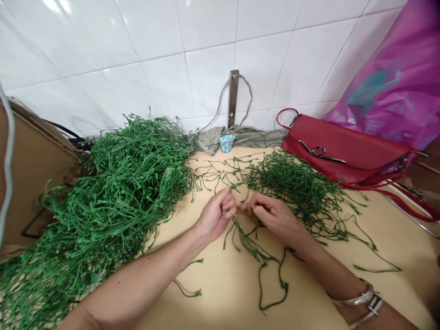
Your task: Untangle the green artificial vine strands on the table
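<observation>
My left hand is closed round a small bundle of thin green artificial stems. Their lower ends hang beneath it, and a bit of green pokes out above the fist. Close beside it on the right, my right hand has its fingers curled, its fingertips nearly at the left fist; whatever they pinch is hidden. To the left lies a big heap of bright green stems. A smaller, darker tangle of green stems lies just beyond my right hand.
Loose stems lie on the pale tabletop. A red handbag and a purple plastic bag stand at the right. A small blue-patterned cup is by the tiled wall, below a metal bracket. A cardboard box stands left.
</observation>
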Demonstrator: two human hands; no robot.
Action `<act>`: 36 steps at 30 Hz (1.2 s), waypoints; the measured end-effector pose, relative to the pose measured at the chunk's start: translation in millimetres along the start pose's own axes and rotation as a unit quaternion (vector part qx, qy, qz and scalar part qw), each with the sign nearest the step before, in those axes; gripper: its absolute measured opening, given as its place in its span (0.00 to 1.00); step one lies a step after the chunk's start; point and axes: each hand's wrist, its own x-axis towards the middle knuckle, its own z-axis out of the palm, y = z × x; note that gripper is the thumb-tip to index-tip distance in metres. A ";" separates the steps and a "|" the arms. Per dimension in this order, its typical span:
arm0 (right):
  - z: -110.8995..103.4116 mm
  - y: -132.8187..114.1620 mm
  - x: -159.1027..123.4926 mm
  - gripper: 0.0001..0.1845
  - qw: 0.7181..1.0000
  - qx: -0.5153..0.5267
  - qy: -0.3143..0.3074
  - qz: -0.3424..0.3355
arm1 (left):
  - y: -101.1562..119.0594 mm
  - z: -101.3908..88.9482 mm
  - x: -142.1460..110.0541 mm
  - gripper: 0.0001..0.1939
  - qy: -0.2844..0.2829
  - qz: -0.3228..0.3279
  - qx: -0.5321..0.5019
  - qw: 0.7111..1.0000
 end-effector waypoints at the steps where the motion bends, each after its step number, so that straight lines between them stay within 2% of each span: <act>1: -2.1 -0.4 0.1 0.09 1.000 0.012 -0.002 0.004 | 0.5 -0.6 0.6 0.28 0.007 0.002 -0.010 1.000; 3: -4.7 -0.8 0.6 0.08 0.999 0.042 -0.006 0.010 | 1.2 -1.0 1.5 0.27 0.004 0.019 -0.021 1.000; 8: -1.8 -0.2 1.7 0.07 0.991 0.110 0.058 0.050 | 2.2 0.5 3.4 0.21 0.008 0.040 -0.059 0.997; 11: 0.0 -3.4 1.0 0.10 0.985 0.139 0.067 0.075 | 1.0 -1.2 5.2 0.19 0.012 0.042 -0.048 0.998; 16: 5.0 -13.4 1.5 0.17 0.994 0.085 0.035 0.052 | -1.9 -1.2 5.1 0.20 -0.004 0.071 -0.022 0.997; 22: 26.0 -10.3 -3.3 0.12 0.999 0.041 0.002 0.023 | -1.8 2.2 2.5 0.21 -0.027 0.064 0.002 0.998; 26: 27.9 -7.0 -4.6 0.11 0.999 0.024 0.022 -0.010 | -2.0 0.3 3.6 0.20 -0.024 0.059 -0.001 0.998; 28: 25.5 -6.2 -4.0 0.10 0.999 0.000 0.043 -0.004 | -1.5 -0.4 3.8 0.19 -0.026 0.054 -0.004 0.998; 31: 23.8 -6.4 -4.1 0.09 0.995 -0.072 0.051 0.044 | -0.7 -0.9 3.5 0.18 -0.028 0.048 -0.005 0.998; 34: 25.3 -8.8 -5.1 0.07 0.986 -0.145 0.027 0.074 | -1.1 -1.2 3.4 0.18 -0.035 0.041 0.002 0.999; 36: 25.4 -10.7 -5.7 0.08 0.981 -0.185 0.002 0.059 | -1.2 -1.6 3.6 0.19 -0.033 0.040 0.012 0.999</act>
